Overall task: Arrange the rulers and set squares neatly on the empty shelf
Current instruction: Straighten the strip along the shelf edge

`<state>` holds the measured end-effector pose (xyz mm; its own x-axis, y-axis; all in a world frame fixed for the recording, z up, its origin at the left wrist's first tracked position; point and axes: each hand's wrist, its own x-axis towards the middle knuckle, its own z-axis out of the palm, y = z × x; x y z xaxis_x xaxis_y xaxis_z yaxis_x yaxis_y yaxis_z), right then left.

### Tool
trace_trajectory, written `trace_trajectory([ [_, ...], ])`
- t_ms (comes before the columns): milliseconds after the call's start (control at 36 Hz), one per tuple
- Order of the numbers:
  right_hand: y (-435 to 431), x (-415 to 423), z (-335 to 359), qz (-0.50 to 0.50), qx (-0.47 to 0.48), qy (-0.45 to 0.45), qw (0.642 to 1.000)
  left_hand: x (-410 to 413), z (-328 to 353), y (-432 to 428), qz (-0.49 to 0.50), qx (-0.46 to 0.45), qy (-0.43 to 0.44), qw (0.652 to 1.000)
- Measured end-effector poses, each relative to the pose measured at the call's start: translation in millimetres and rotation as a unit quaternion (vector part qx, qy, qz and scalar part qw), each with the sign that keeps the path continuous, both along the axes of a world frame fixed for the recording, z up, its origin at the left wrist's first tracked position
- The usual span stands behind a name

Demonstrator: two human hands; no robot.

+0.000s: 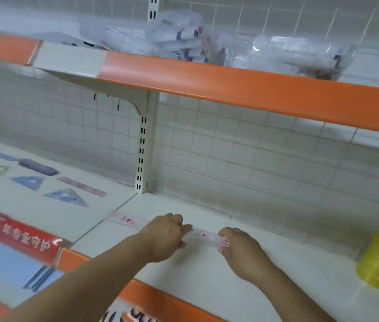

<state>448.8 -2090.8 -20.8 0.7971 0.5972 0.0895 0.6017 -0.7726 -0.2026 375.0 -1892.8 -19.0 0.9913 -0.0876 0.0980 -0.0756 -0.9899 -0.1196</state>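
left grip (164, 235) palm down, fingers curled | right grip (239, 249) likewise

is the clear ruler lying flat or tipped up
Flat, it seems: the clear ruler lies along the shelf surface, the left hand and right hand pinching its right half; blur hides any small lift.

The left hand (163, 235) hides the middle of the clear ruler (203, 237), its print blurred.
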Motion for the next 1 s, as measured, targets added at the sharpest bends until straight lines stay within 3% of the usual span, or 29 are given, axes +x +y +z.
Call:
trace_trajectory([
  [306, 103.6, -42.3, 5.5, 0.078, 0.005, -0.003, 0.997, -66.7, 8.0, 78.9, 0.057, 0.000, -0.034, 0.998],
  [694, 295.3, -159.3, 16.4, 0.127, 0.025, 0.000, 0.992, -205.2, 30.1, 263.9, 0.133, 0.038, -0.061, 0.988],
  [1000, 414.3, -218.4, 16.0, 0.160, 0.021, 0.013, 0.987, -279.0, 24.7, 383.5, 0.180, 0.015, -0.055, 0.982],
])
